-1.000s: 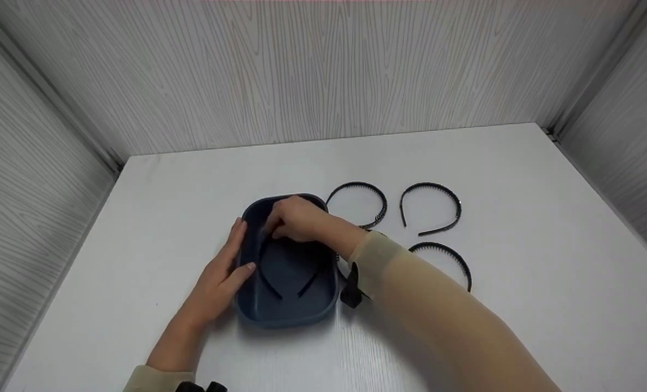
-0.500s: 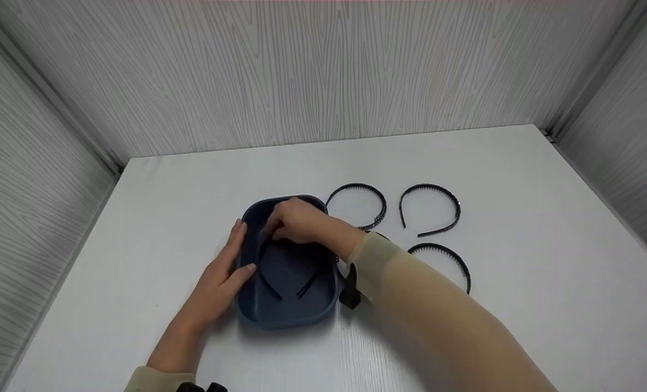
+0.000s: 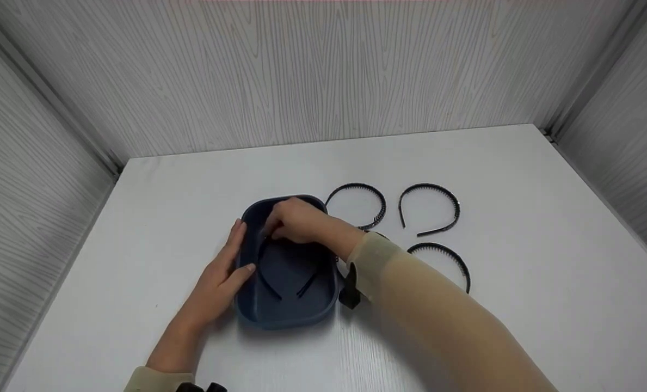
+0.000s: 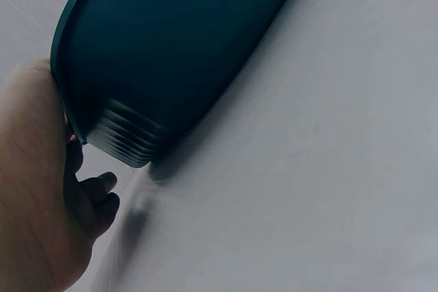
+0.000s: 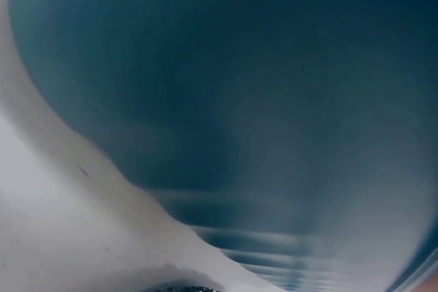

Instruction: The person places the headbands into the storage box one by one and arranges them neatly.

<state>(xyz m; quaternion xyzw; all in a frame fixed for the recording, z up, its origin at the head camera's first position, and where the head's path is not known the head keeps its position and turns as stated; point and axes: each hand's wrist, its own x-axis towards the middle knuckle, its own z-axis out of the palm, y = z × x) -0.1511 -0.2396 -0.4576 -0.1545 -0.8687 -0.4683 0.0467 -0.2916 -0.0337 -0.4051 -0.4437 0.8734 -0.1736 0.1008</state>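
A dark blue plastic basin [image 3: 288, 322] with rounded corners sits on the white table. My left hand [image 3: 214, 286] grips its left rim, thumb over the edge and fingers along the outer wall; the left wrist view shows the basin's ribbed outside [image 4: 126, 135] beside that hand. Inside the basin my right hand [image 3: 300, 220] has its fingers curled down at the upper left, pinching a thin black headband [image 3: 269, 286]. The headband's ends point toward the basin's near side, while its top is hidden under the hand. Blue basin wall [image 5: 239, 66] fills most of the right wrist view.
Right of the basin lie more black toothed headbands: one at its upper right [image 3: 383, 202], one farther right [image 3: 457, 209], and one nearer [image 3: 460, 262], partly behind the right sleeve [image 3: 437, 305]. Another shows partly beside the right wrist. Wood-grain panels [image 3: 323, 71] enclose the table.
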